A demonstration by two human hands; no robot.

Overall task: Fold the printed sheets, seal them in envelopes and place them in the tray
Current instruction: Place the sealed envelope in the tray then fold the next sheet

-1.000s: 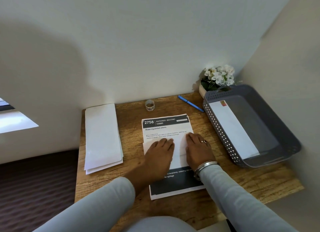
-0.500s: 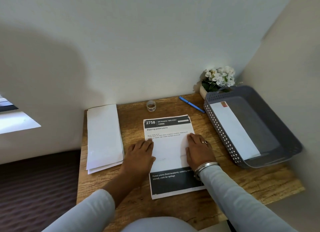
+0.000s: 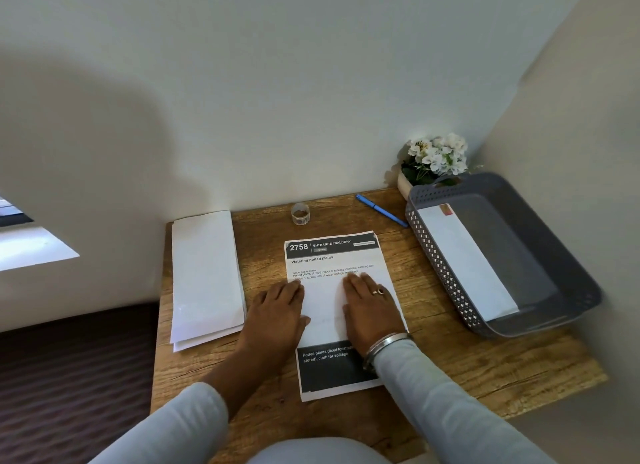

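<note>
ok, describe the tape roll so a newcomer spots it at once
Start at the wooden table. Near its back edge, between the white paper stack and the blue pen, just beyond the printed sheet, sits the tape roll. It is the only small clear ring; its neighbours are flat or long.

I see a brown counter (image 3: 467,370) with wood grain. The sheet (image 3: 332,262) is white with black bands at top and bottom, white letters on them. The tray (image 3: 440,266) is grey, its wall with a pattern of diamond holes. The pen (image 3: 381,210) is blue, the flowers (image 3: 438,157) white with green leaves.
</note>
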